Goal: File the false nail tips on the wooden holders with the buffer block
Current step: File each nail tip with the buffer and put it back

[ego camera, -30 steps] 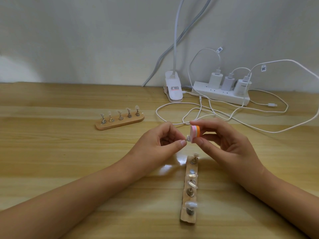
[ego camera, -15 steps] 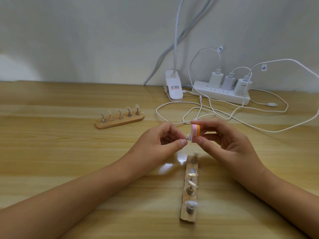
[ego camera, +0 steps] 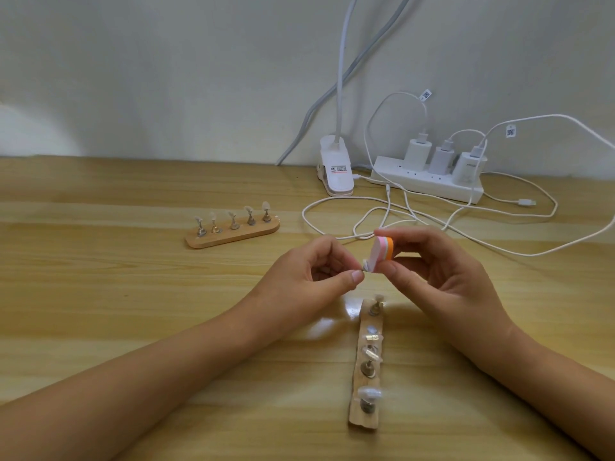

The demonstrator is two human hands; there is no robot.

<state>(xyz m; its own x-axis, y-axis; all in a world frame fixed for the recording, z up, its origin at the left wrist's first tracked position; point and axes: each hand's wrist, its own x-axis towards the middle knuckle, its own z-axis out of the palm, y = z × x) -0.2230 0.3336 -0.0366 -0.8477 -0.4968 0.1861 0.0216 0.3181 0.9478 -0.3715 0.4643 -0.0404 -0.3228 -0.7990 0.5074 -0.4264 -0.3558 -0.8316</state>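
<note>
Head view:

- Two wooden holders lie on the surface: the far holder (ego camera: 233,235) at centre-left carries five pegs, each topped with a tip. The near holder (ego camera: 366,419) sits by the person, and its pegs and tips are too blurred to count surely.
- There is one buffer block (ego camera: 383,249) (pink, white and orange layers), and one loose nail tip (ego camera: 366,266) is up in the air.
- Two bare hands are in view, raised above the far end of the near holder.
- The left hand (ego camera: 312,277) has its grip pinched round the nail tip between thumb and forefinger.
- The right hand (ego camera: 442,271) has its grip pinched on the buffer block, thumb below and fingers on top.
- The block stands steeply, with its lower end leaning left and its pink face against the tip.
- The near holder's long axis runs near to far; the far holder's runs left to right, with its right end a little farther away.
- At the far right are one white power strip (ego camera: 429,186) with three chargers (ego camera: 441,158), one clip lamp (ego camera: 336,173) and looping white cables (ego camera: 332,207).
- Compared with half a second ago, the block is tipped so that more of its pink face shows. Both hands and both holders are where they were.
</note>
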